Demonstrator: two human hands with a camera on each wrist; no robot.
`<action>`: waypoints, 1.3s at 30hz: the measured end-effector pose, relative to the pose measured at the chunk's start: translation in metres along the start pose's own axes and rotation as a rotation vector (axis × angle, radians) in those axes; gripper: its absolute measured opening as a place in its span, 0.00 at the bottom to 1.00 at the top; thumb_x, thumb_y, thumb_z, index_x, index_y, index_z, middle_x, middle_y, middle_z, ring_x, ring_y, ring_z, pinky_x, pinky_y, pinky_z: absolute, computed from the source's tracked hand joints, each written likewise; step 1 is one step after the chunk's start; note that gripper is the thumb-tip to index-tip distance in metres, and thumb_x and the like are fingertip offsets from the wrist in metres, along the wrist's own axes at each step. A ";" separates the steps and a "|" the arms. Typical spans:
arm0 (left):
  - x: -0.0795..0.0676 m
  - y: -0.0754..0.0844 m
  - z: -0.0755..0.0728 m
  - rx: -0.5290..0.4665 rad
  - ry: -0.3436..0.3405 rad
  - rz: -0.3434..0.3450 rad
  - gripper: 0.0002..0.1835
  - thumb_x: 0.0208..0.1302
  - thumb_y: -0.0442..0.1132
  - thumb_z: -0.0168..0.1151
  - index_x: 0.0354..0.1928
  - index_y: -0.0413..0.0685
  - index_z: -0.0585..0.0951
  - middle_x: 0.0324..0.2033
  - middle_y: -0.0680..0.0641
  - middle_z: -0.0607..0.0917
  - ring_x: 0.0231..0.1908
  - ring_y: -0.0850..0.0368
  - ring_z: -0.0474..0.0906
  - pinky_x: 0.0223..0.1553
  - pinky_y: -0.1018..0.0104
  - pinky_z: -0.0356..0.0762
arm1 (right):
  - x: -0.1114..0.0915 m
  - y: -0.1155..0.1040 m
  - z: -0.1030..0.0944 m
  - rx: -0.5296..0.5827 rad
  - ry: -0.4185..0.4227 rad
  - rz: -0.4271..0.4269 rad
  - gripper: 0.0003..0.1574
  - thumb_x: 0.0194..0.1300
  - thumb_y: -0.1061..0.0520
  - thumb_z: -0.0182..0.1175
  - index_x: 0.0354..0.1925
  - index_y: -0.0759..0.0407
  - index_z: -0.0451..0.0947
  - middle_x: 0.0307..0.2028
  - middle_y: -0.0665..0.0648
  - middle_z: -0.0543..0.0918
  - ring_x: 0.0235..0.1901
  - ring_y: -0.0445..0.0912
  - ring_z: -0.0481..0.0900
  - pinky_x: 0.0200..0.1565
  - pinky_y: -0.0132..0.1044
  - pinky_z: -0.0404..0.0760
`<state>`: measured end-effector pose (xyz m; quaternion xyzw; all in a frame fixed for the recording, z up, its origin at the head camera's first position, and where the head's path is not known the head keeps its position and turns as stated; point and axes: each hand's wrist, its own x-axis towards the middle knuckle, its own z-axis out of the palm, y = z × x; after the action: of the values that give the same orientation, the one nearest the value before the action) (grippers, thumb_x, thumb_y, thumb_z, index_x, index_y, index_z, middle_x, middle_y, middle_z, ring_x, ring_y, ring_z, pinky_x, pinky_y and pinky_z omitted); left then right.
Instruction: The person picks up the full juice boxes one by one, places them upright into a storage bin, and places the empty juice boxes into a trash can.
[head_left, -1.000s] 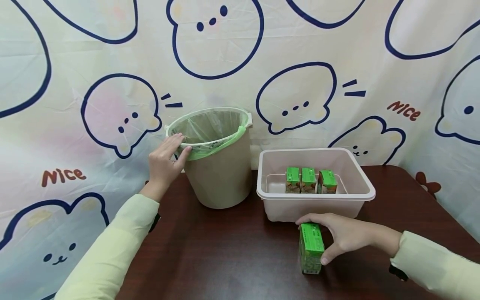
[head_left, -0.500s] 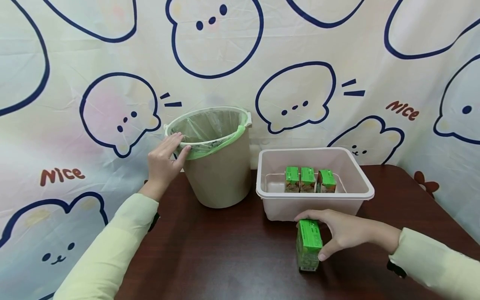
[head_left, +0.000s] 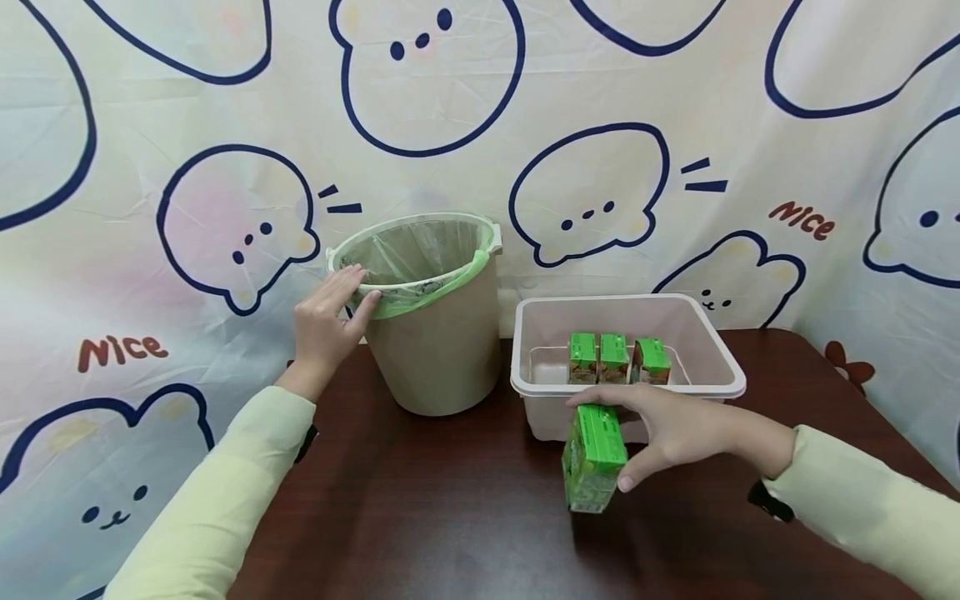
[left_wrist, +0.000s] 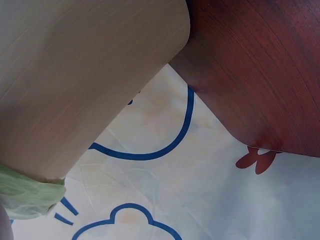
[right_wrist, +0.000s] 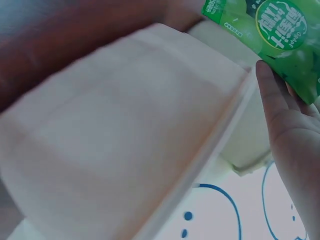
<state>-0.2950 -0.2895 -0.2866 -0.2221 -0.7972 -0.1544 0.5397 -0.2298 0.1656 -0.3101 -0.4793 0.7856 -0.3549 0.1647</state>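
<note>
My right hand [head_left: 675,429] grips a green juice box [head_left: 596,458] between thumb and fingers, holding it slightly tilted over the table in front of the tub. Grape lettering shows on the juice box [right_wrist: 285,30] in the right wrist view, at the upper right. At the left, my left hand [head_left: 326,321] holds the near-left rim of a beige trash bin [head_left: 442,358], thumb outside and fingers over the edge. A pale green liner bag [head_left: 431,300] folds over that rim. In the left wrist view the bin's side [left_wrist: 90,75] fills the upper left, and most of the hand is out of sight.
A pinkish plastic tub [head_left: 543,390] stands right of the bin. Inside it are three green-topped juice boxes [head_left: 613,358] in a row. Both containers stand on a dark red wooden table [head_left: 450,508]. A printed cloth [head_left: 420,100] hangs close behind them.
My right hand has lifted the juice box off the table and moved it up and left, tilting it. The left hand stays on the bin's rim.
</note>
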 end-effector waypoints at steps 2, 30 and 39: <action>-0.001 -0.001 0.000 -0.005 0.005 -0.003 0.21 0.62 0.44 0.64 0.52 0.37 0.83 0.50 0.39 0.83 0.52 0.43 0.80 0.57 0.50 0.73 | 0.004 -0.006 -0.004 -0.034 0.026 -0.019 0.54 0.50 0.46 0.76 0.70 0.50 0.61 0.59 0.48 0.72 0.57 0.46 0.72 0.59 0.38 0.72; -0.001 0.000 -0.002 0.005 -0.003 -0.005 0.22 0.63 0.46 0.63 0.52 0.37 0.83 0.50 0.38 0.83 0.52 0.43 0.80 0.58 0.50 0.72 | 0.120 -0.090 -0.080 0.032 0.382 -0.411 0.54 0.48 0.70 0.74 0.69 0.66 0.59 0.57 0.60 0.73 0.51 0.50 0.78 0.54 0.42 0.77; 0.000 0.000 -0.001 0.004 0.004 -0.001 0.21 0.61 0.43 0.65 0.52 0.37 0.83 0.50 0.38 0.83 0.51 0.42 0.80 0.58 0.50 0.72 | 0.166 -0.106 -0.092 0.068 0.493 -0.353 0.52 0.51 0.64 0.74 0.70 0.63 0.59 0.58 0.60 0.71 0.52 0.48 0.76 0.55 0.38 0.76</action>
<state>-0.2941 -0.2898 -0.2866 -0.2205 -0.7965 -0.1536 0.5416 -0.2983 0.0274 -0.1571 -0.5021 0.6940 -0.5099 -0.0791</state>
